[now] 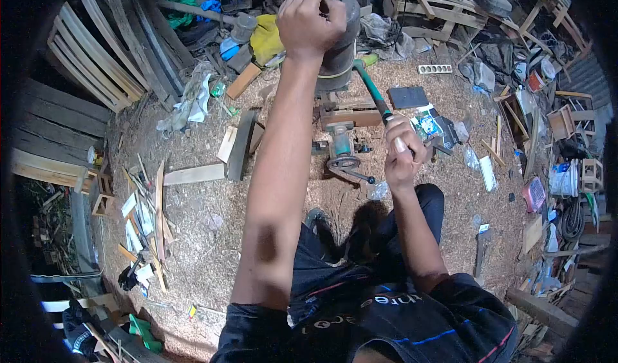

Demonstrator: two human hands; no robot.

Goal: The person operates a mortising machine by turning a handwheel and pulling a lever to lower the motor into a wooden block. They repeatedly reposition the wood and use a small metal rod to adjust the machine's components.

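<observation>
while the left hand (312, 25) curls over the vented motor housing (346, 44) — cannot tell its hold — the right hand (404, 147) wraps the green lever (370, 87) below-right of that housing | lever: likely stiff, best held at its far end | housing: probably heavy, rigid

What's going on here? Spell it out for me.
The person's left grip is curled at the top of a grey cylindrical housing; whether it holds anything there is unclear. Their right grip is closed around the lower end of a green lever slanting up toward the housing. A crank-handled fixture stands nearby, and wood pieces lie on the littered floor.
</observation>
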